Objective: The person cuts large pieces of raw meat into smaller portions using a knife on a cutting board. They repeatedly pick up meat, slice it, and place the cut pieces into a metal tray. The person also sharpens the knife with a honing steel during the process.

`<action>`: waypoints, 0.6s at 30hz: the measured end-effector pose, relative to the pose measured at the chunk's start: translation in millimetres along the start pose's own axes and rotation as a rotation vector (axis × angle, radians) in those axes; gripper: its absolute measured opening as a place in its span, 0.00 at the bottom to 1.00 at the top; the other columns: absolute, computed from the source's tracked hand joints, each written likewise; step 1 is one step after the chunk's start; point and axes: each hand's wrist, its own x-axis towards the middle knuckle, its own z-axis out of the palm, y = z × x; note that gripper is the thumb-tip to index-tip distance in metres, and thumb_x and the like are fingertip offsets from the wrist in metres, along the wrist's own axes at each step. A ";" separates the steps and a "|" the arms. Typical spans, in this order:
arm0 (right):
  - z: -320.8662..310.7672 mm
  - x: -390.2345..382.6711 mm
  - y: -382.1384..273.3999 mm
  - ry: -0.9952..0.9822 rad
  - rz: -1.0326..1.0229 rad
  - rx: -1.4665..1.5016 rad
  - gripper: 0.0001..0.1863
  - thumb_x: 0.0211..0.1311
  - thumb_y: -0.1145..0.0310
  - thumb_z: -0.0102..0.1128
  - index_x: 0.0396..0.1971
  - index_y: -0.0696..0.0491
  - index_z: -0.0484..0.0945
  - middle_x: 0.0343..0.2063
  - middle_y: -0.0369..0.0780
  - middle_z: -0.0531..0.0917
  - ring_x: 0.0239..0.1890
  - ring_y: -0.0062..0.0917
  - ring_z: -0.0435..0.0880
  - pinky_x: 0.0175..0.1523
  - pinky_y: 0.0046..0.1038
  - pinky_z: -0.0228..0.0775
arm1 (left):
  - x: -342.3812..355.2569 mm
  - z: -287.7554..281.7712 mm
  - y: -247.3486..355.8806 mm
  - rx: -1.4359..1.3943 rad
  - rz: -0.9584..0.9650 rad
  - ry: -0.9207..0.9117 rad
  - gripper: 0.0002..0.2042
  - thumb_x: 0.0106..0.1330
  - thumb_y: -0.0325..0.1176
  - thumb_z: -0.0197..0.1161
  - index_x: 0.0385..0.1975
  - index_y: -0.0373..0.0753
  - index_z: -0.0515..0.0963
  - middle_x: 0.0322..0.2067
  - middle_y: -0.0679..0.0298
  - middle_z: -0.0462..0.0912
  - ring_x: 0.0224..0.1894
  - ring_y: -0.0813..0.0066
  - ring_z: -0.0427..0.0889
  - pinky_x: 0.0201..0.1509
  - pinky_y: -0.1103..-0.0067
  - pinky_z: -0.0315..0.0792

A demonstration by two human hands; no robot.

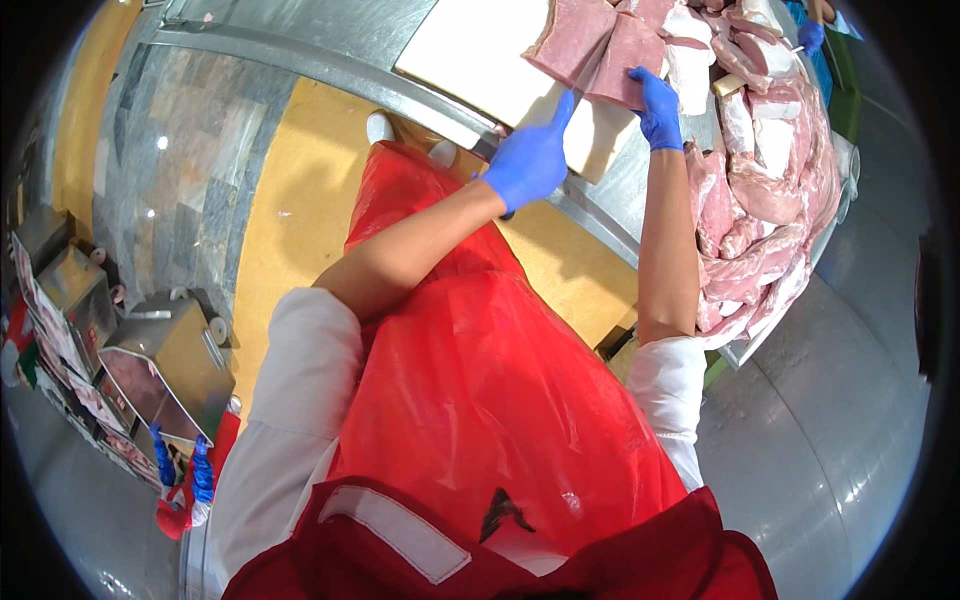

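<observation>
My left hand [528,166], in a blue glove, is closed round a knife, its index finger stretched along the back of the blade [580,92]. The glove covers most of the handle. At the blade lies a pink slab of raw meat [572,42], parted by a cut line from the piece [626,68] beside it. My right hand [657,112], also blue-gloved, grips the right edge of that piece with thumb and fingers. Both pieces rest on a white cutting board [465,50] near the table's front edge.
A large heap of raw meat cuts [765,190] fills the right of the metal table [385,48]. Another person's blue-gloved hand [811,37] shows beyond it. Metal bins [180,350] and another worker's blue sleeves [203,470] are at far left.
</observation>
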 end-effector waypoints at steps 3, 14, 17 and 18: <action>-14.8 6.3 9.3 0.019 -0.004 -0.027 0.20 0.48 0.66 0.71 0.38 0.63 0.80 0.32 0.41 0.83 0.30 0.28 0.82 0.36 0.32 0.79 | -43.6 -3.6 2.3 -0.024 -0.036 -0.137 0.36 0.66 0.26 0.49 0.74 0.37 0.42 0.28 0.39 0.81 0.27 0.40 0.80 0.32 0.54 0.74; -23.6 12.1 14.0 -0.017 0.107 0.039 0.15 0.51 0.65 0.67 0.39 0.54 0.82 0.34 0.36 0.83 0.33 0.26 0.83 0.37 0.34 0.78 | -143.6 -129.0 -22.5 -0.204 -0.120 -0.317 0.31 0.70 0.33 0.48 0.74 0.47 0.52 0.34 0.38 0.80 0.33 0.41 0.81 0.41 0.56 0.74; -22.2 4.0 13.8 -0.075 0.095 0.151 0.15 0.50 0.65 0.66 0.39 0.54 0.83 0.36 0.36 0.84 0.34 0.25 0.83 0.37 0.33 0.76 | -167.6 -177.5 -25.2 -0.155 -0.312 -0.254 0.31 0.69 0.33 0.49 0.73 0.47 0.54 0.33 0.41 0.81 0.30 0.46 0.82 0.40 0.60 0.75; -25.8 0.0 15.8 -0.090 0.075 0.206 0.14 0.51 0.66 0.66 0.39 0.54 0.83 0.36 0.36 0.84 0.35 0.25 0.83 0.37 0.34 0.77 | -173.1 -189.2 -27.6 -0.119 -0.374 -0.226 0.31 0.69 0.33 0.49 0.74 0.49 0.54 0.31 0.43 0.81 0.28 0.50 0.82 0.38 0.62 0.76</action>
